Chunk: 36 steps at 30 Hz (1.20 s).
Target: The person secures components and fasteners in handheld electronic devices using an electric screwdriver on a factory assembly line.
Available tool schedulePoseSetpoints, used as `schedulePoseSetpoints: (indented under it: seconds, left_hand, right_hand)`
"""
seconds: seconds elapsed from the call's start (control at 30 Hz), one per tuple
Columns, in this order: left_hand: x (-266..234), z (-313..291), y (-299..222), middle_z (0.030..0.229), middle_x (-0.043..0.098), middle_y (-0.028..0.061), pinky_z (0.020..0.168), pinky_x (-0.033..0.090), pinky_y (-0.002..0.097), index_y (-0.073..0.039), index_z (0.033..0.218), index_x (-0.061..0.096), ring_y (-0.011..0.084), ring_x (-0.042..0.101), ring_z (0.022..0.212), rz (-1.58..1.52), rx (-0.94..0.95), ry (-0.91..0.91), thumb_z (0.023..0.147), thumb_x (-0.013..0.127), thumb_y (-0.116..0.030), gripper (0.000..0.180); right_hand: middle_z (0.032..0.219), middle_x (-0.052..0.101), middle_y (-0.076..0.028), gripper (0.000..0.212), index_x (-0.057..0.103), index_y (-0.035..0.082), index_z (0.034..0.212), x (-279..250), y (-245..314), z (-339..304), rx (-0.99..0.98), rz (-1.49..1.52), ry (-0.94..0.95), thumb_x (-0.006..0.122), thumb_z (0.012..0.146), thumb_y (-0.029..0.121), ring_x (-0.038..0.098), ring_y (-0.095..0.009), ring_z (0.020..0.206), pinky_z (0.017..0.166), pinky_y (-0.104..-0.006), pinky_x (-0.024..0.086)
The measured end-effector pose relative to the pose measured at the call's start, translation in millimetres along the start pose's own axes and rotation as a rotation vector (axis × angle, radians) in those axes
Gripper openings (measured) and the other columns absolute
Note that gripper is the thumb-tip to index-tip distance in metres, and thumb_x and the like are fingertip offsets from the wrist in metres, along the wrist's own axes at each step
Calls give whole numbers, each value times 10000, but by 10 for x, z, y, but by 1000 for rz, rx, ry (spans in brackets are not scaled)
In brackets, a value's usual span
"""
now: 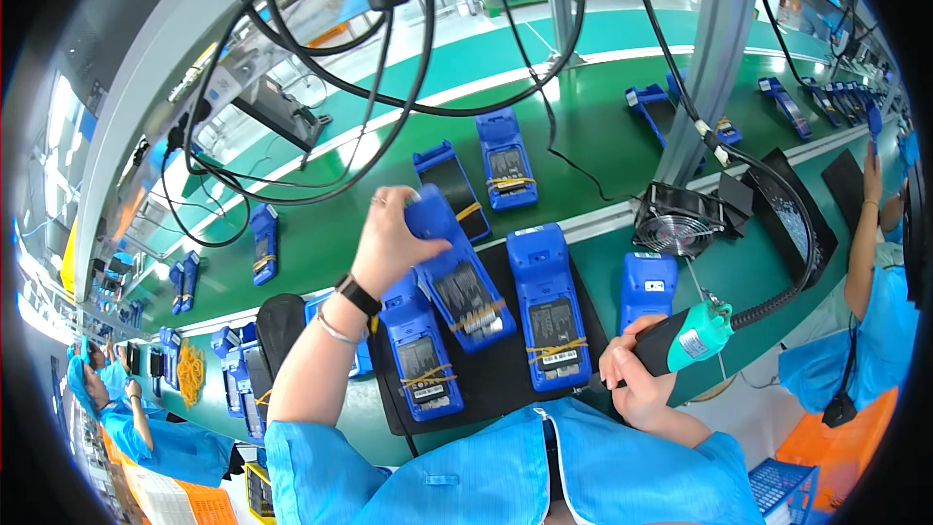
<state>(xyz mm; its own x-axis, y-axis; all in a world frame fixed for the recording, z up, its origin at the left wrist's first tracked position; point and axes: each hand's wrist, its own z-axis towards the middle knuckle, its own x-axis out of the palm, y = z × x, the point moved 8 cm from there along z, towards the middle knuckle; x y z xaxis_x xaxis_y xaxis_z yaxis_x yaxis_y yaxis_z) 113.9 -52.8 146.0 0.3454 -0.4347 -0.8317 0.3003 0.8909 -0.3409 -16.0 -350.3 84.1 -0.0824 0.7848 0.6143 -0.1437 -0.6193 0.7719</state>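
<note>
My left hand (394, 238) is closed at the upper end of a blue handheld terminal (466, 287), its thumb across the casing. That terminal lies at a slant, partly over a second blue terminal (420, 355). A third terminal (549, 306) rests to the right on the same black mat (496, 399). All three lie back side up, with yellow rubber bands around their lower parts. In my right hand (641, 379) is a teal and black electric screwdriver (695, 340), held by its black end. Another blue terminal (648, 284) stands just beyond it, its lower part hidden.
A green conveyor belt (350, 233) with spaced terminals runs behind the bench. Black cables (408, 107) hang in front. A small fan (680, 219) and black tray (792, 219) stand right. More terminals and yellow rubber bands (190, 374) lie left. Co-workers sit on both sides.
</note>
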Motion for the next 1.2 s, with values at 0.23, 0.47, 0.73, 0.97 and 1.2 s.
schedulePoseSetpoints:
  seconds: [0.23, 0.47, 0.73, 0.97, 1.2]
  left_hand:
    - [-118, 169, 1413, 1017, 578, 212, 882, 437, 411, 31, 1016, 569, 361, 537, 962, 171, -278, 107, 540, 838, -344, 663]
    - [-227, 397, 2441, 935, 659, 177, 782, 501, 331, 56, 1033, 601, 250, 635, 846, -19, -501, 225, 508, 870, -352, 717]
    - [-256, -99, 3175, 1147, 578, 208, 932, 442, 382, 17, 1196, 525, 315, 552, 1077, 453, -422, -143, 625, 769, -164, 648]
    - [571, 182, 132, 1154, 573, 186, 948, 427, 414, 12, 1090, 578, 348, 525, 1100, -270, 244, 83, 681, 731, -180, 477]
    - [1454, 1, -851, 1229, 505, 248, 944, 425, 420, 3, 1387, 264, 402, 486, 1132, -325, -41, 608, 578, 835, -350, 1052]
  right_hand:
    - [614, 472, -73, 296, 373, 6, 1044, -4, -97, 135, 11, -130, -61, 510, 788, -54, 432, -144, 443, 443, -281, 390]
    - [639, 487, -97, 305, 378, -4, 1032, -76, -124, 206, 33, -62, -126, 489, 773, -121, 463, -148, 464, 472, -288, 423]
    - [570, 431, -41, 322, 370, 14, 1049, 92, -119, 232, 18, -142, -92, 529, 770, 1, 413, -134, 423, 420, -276, 380]
    - [566, 438, -55, 316, 346, 13, 1064, 88, -18, 158, -73, -156, -72, 495, 786, 4, 409, -132, 420, 423, -259, 380]
    - [593, 430, -47, 310, 353, 18, 1067, 93, 71, -30, -89, -142, -60, 509, 800, 27, 402, -121, 429, 420, -252, 371]
